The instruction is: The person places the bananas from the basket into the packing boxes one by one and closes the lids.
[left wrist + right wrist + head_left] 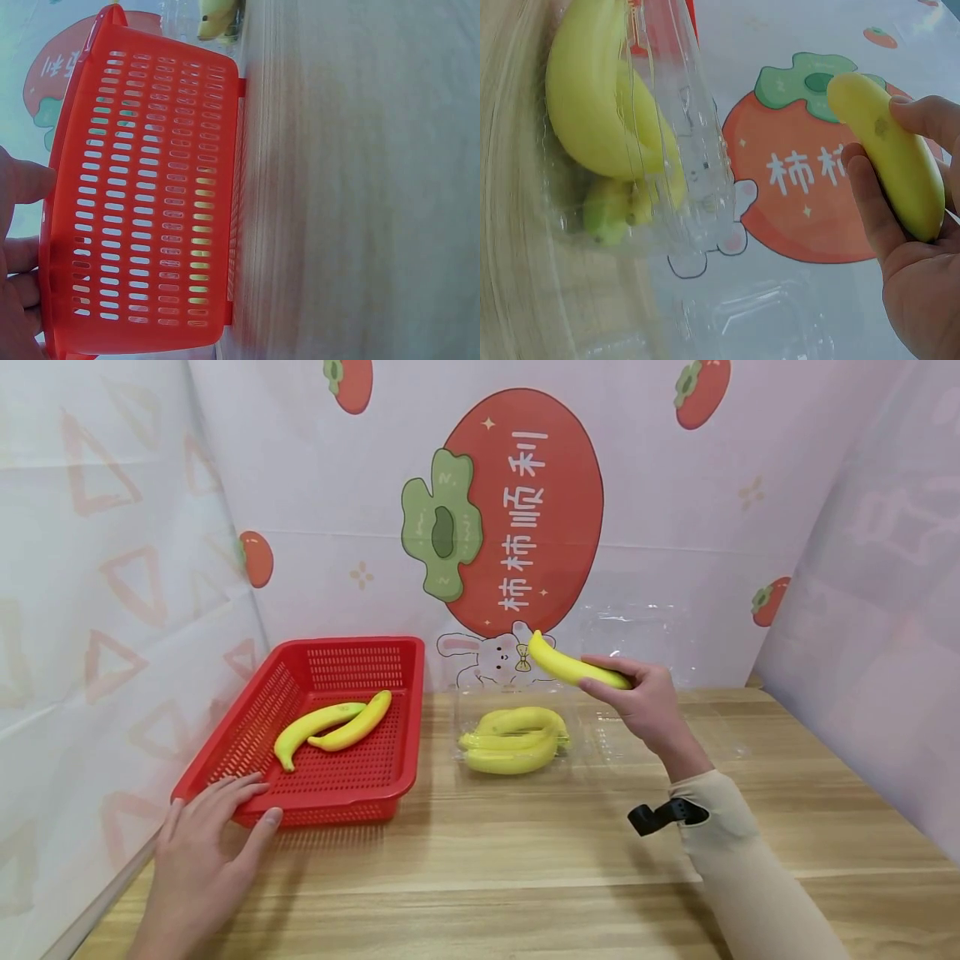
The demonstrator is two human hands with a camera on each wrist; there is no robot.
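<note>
Yellow banana [564, 667] aloft in the right, both hands [643, 697] [210, 835] stand apart.

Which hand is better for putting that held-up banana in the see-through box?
Probably the right hand: it already holds the banana, near the box. The left hand holds no banana and rests at the rim of the basket, farther from the box.

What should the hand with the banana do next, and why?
Perhaps the right hand could lower its banana toward the clear plastic below: the banana is up in the air, and the clear box nearby holds other bananas.
</note>
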